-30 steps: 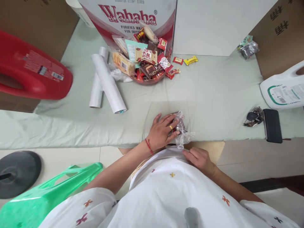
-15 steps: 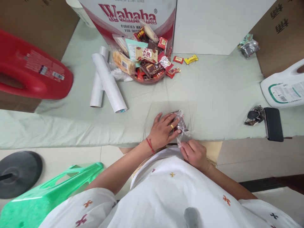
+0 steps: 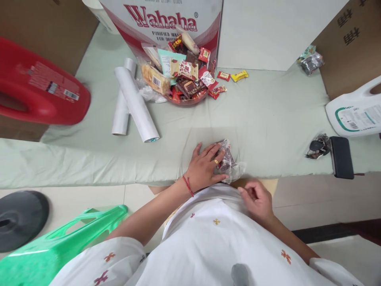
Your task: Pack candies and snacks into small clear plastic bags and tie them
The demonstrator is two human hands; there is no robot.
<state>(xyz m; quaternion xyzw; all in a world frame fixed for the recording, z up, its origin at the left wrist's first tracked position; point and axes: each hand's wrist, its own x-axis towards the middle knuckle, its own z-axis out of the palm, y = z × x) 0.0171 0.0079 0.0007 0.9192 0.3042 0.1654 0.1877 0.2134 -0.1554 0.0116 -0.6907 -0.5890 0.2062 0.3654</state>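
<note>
One clear bag (image 3: 237, 171): dark packet (image 3: 227, 160) | bowl (image 3: 188, 102): snacks (image 3: 183, 70) | left hand (image 3: 204, 167) spread on bag; right hand (image 3: 259, 200) apart, half-curled

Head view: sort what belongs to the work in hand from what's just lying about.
In hand:
- dark packet in clear plastic
- left hand, resting on it
- right hand, close by

Lying about:
- snack bowl
- white rolls
- red jug
- white jug

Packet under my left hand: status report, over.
Left hand on packet, fingers spread. Right hand off it, half curled. Left hand partly covers packet. Snack bowl beyond.
</note>
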